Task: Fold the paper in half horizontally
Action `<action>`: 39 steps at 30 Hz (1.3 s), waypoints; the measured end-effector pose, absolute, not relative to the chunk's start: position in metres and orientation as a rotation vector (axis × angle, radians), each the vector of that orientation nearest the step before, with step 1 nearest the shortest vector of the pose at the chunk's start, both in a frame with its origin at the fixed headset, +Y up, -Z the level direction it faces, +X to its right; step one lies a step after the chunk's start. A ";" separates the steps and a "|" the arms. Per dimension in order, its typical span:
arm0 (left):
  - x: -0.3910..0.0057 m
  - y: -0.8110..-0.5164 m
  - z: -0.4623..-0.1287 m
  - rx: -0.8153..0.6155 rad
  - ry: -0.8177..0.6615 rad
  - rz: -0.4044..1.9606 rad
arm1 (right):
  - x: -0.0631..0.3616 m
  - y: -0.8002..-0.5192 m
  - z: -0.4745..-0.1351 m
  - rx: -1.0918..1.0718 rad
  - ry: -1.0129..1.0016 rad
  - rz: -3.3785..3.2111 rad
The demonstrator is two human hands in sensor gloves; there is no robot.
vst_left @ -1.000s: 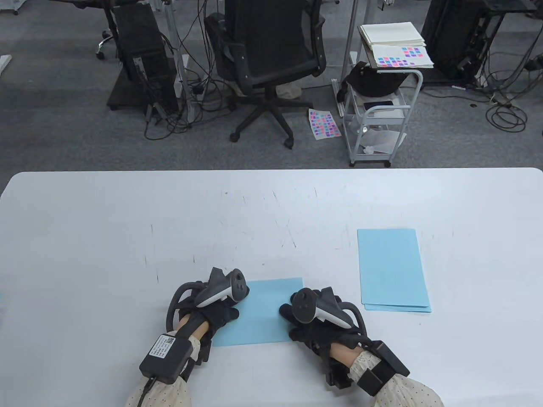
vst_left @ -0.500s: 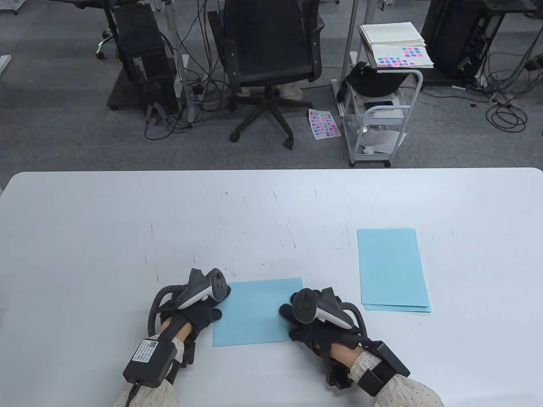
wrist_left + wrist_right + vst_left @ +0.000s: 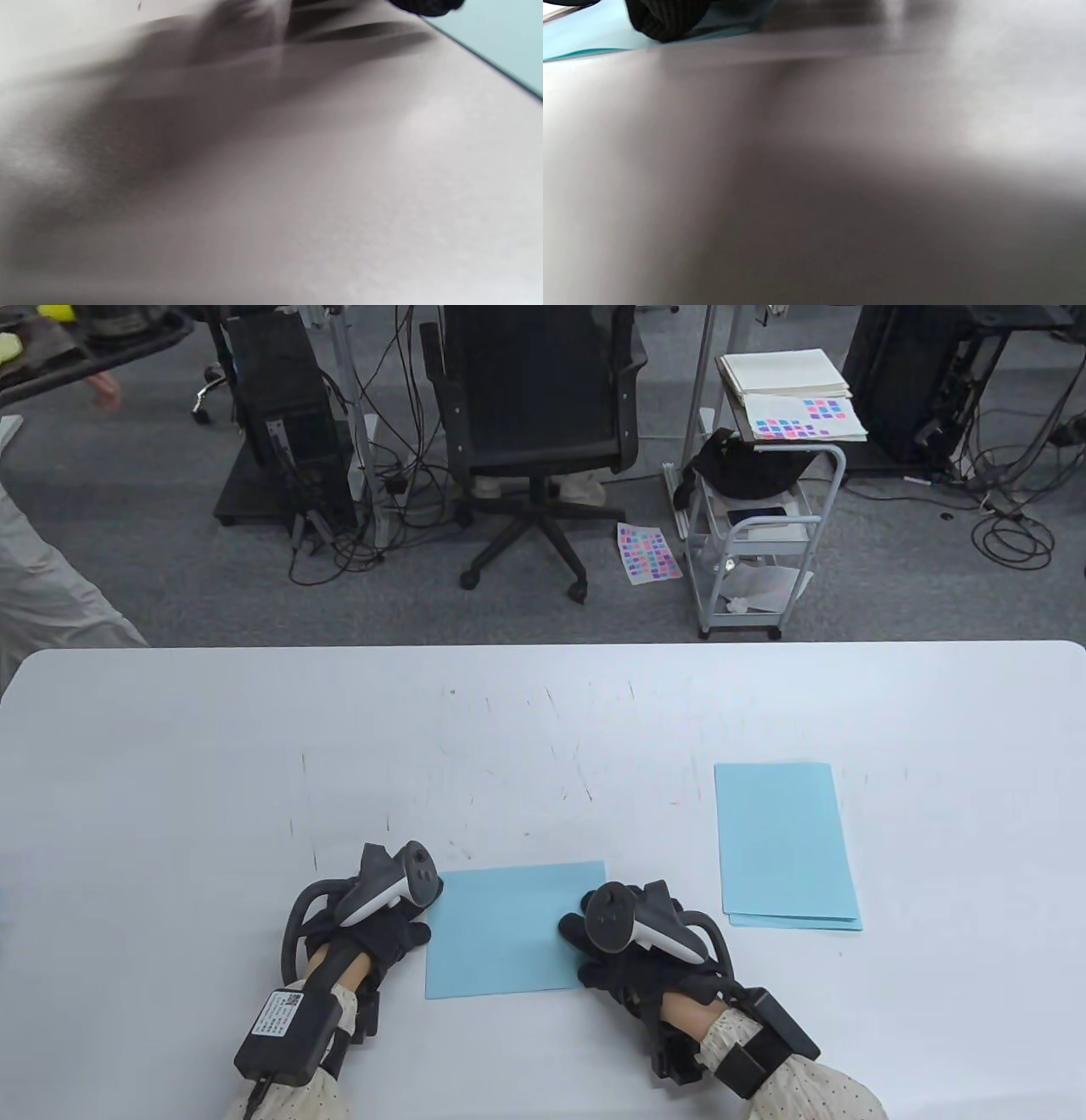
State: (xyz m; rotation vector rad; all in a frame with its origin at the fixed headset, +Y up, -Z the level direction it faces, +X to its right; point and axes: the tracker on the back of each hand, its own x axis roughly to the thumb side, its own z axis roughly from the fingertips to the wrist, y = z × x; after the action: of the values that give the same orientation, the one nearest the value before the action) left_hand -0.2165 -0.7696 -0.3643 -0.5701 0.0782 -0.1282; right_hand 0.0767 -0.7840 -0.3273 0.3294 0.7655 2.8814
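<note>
The folded blue paper (image 3: 513,929) lies flat on the white surface (image 3: 212,780) near its front edge, between the two hands. The right hand (image 3: 615,946) rests on the paper's right edge, fingers laid on it rather than curled round it; the right wrist view shows a gloved fingertip (image 3: 666,19) touching the sheet. The left hand (image 3: 382,912) sits just beside the left edge, its grip loose and holding nothing. The fold looks made, so what remains, by my judgement, is to press the crease firmly along its whole length while the right hand pins the sheet against sliding. A stack of blue sheets (image 3: 785,844) lies well apart to the right and hinders nothing.
</note>
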 end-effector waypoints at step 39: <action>-0.203 -0.739 -0.296 -0.120 0.015 -0.061 | 0.009 -0.758 -0.395 0.255 0.619 2.909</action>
State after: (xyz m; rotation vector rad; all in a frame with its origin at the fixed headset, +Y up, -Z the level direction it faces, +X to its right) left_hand -0.2031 -0.7386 -0.2957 -0.1197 0.0148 -0.0611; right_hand 0.0089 -0.7583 -0.3945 0.2554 0.6191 2.9092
